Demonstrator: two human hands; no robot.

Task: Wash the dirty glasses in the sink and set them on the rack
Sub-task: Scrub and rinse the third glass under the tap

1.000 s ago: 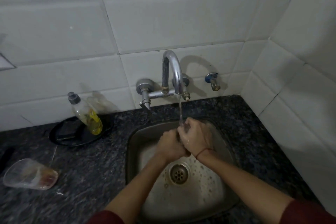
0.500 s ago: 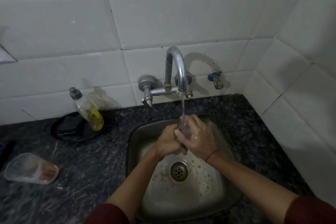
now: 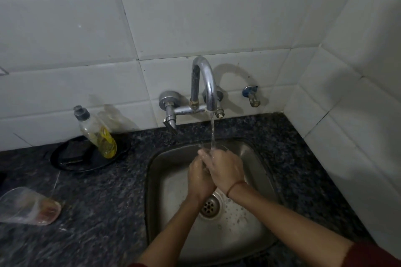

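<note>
Both my hands meet over the steel sink (image 3: 258, 165), under the water running from the chrome tap (image 3: 204, 80). My right hand (image 3: 225, 169) wraps over the top and my left hand (image 3: 198, 178) presses in from the left. Between them is a clear glass (image 3: 223, 147), almost wholly hidden, with only a thin rim edge showing behind the fingers. The stream (image 3: 212, 132) lands there. A second, dirty glass (image 3: 28, 206) lies on its side on the dark counter at far left, with reddish residue at its bottom. No rack is in view.
A dish-soap bottle (image 3: 97, 134) with yellow liquid leans on a black plate (image 3: 71, 158) left of the sink. The drain (image 3: 209, 206) sits below my wrists. A small wall valve (image 3: 251, 95) is right of the tap. White tiled walls close the back and right.
My hands stayed clasped under the stream, and the fingers of my right hand shifted a little over the glass. The view moved slightly.
</note>
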